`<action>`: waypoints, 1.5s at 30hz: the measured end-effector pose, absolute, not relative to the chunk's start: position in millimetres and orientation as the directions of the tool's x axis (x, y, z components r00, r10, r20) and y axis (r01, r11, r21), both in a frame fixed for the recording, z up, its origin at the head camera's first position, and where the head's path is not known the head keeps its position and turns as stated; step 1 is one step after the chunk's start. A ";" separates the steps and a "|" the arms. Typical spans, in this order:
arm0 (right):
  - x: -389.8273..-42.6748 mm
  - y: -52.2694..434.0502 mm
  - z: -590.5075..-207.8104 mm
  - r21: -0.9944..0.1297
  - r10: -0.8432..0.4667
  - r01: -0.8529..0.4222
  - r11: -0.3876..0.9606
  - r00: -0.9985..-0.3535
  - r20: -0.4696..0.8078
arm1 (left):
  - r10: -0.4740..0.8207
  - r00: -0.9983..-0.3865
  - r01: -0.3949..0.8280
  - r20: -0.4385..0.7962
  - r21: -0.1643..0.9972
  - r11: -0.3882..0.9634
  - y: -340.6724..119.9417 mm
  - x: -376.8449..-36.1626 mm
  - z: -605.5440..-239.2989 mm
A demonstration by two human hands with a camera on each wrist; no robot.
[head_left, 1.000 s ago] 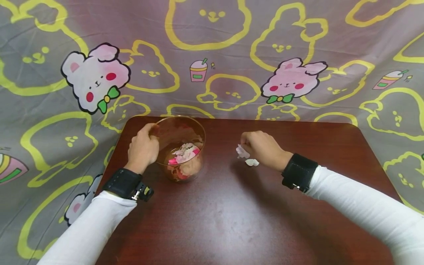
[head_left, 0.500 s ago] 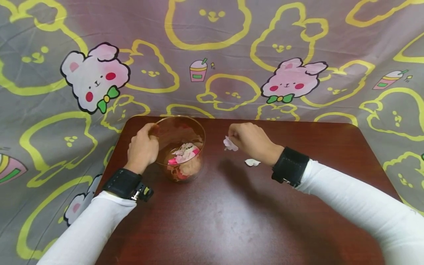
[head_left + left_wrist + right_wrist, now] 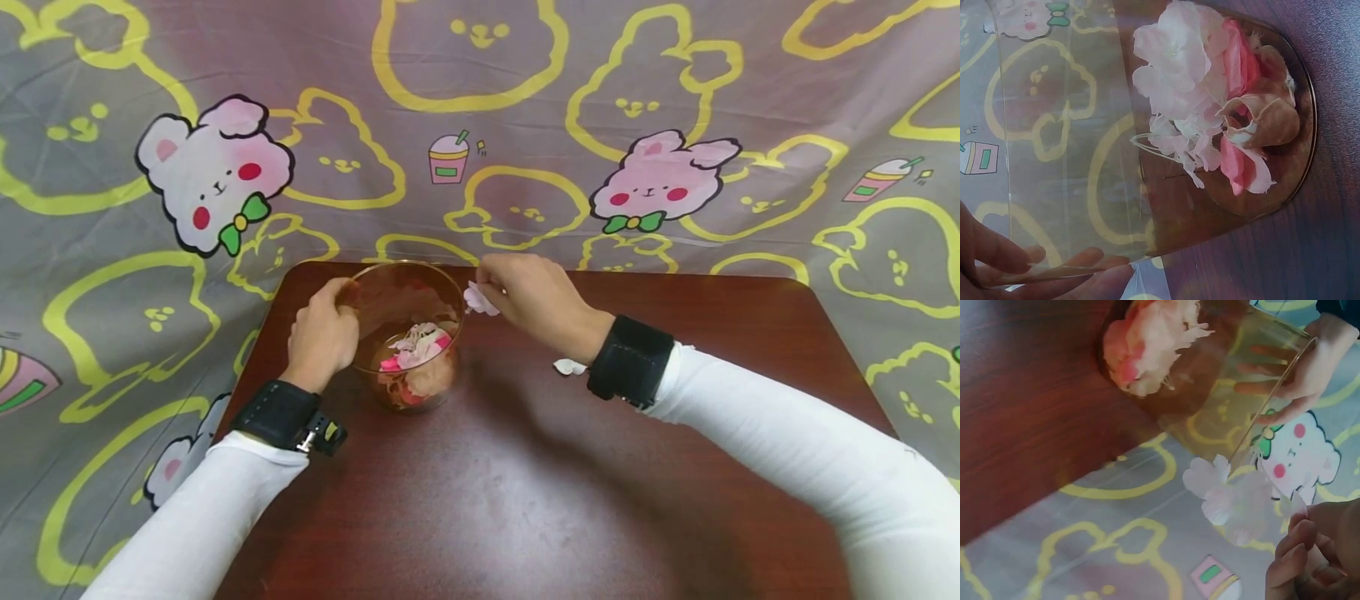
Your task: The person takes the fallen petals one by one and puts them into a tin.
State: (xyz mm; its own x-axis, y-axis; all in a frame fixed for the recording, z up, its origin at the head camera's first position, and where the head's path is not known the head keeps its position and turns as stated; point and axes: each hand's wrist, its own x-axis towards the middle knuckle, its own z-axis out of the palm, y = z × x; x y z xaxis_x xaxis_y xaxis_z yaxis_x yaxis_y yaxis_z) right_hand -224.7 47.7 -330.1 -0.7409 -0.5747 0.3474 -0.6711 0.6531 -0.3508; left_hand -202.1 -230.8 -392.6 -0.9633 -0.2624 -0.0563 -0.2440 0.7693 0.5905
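Note:
A clear amber-tinted container [image 3: 438, 387] stands on the left side of the table, with several pink, white and beige artificial flowers [image 3: 1179, 56] heaped at its bottom. My left hand [image 3: 322, 337] grips its rim at the left, thumb on one side of the wall and fingers on the other. Between thumb and fingertips, my right hand [image 3: 536, 300] pinches a pale pink artificial flower [image 3: 1235, 500], held just right of the container's rim. Its petals hang near the rim in the right wrist view. One white petal-like piece [image 3: 570, 367] lies on the table below my right wrist.
The dark reddish-brown table [image 3: 480, 517] has rounded far corners. A grey-pink cloth [image 3: 525, 100] with cartoon bears and rabbits hangs behind it and along both sides. Black bands [image 3: 630, 358] circle both wrists.
My right hand has moved left and away from me, bringing the pale pink flower from beside the white piece to the container's rim. My left hand and the container have stayed put.

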 end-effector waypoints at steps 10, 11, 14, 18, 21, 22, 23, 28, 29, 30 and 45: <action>-215.4 21.5 -322.7 -0.278 -0.641 -0.747 0.603 -0.662 0.388 | -0.262 -0.964 -0.241 -0.054 0.595 0.767 -230.0 -201.3 -392.1; -214.7 19.3 -322.2 -0.283 -0.648 -0.751 0.596 -0.659 0.383 | -0.261 -0.964 -0.241 -0.054 0.594 0.767 -230.0 -201.1 -392.2; -213.5 14.0 -321.3 -0.292 -0.666 -0.751 0.593 -0.661 0.346 | -0.261 -0.964 -0.241 -0.053 0.594 0.768 -229.5 -201.1 -392.5; -213.7 13.3 -321.8 -0.296 -0.682 -0.732 0.613 -0.680 0.269 | -0.262 -0.964 -0.239 -0.050 0.594 0.768 -228.6 -201.4 -392.6; -216.3 18.8 -323.7 -0.306 -0.667 -0.708 0.637 -0.705 0.240 | -0.264 -0.963 -0.241 -0.049 0.592 0.769 -228.4 -201.6 -392.2; -217.8 21.8 -324.5 -0.309 -0.655 -0.696 0.649 -0.717 0.238 | -0.264 -0.963 -0.241 -0.049 0.591 0.770 -228.4 -201.7 -392.0; -219.5 25.4 -325.5 -0.317 -0.642 -0.682 0.659 -0.730 0.235 | -0.265 -0.963 -0.242 -0.050 0.590 0.770 -228.4 -201.9 -391.8; -232.1 52.6 -337.8 -0.349 -0.567 -0.604 0.716 -0.795 0.213 | -0.265 -0.963 -0.244 -0.052 0.588 0.771 -228.5 -202.8 -391.4; -235.1 59.3 -341.9 -0.356 -0.554 -0.588 0.726 -0.807 0.205 | -0.265 -0.963 -0.244 -0.051 0.588 0.771 -228.6 -202.9 -391.4; -238.1 66.0 -346.2 -0.358 -0.541 -0.574 0.736 -0.817 0.198 | -0.265 -0.963 -0.244 -0.051 0.588 0.771 -228.7 -202.9 -391.4; -256.9 129.2 -404.2 -0.277 -0.457 -0.432 0.858 -0.889 -0.029 | -0.268 -0.962 -0.247 -0.054 0.590 0.768 -229.2 -201.6 -392.2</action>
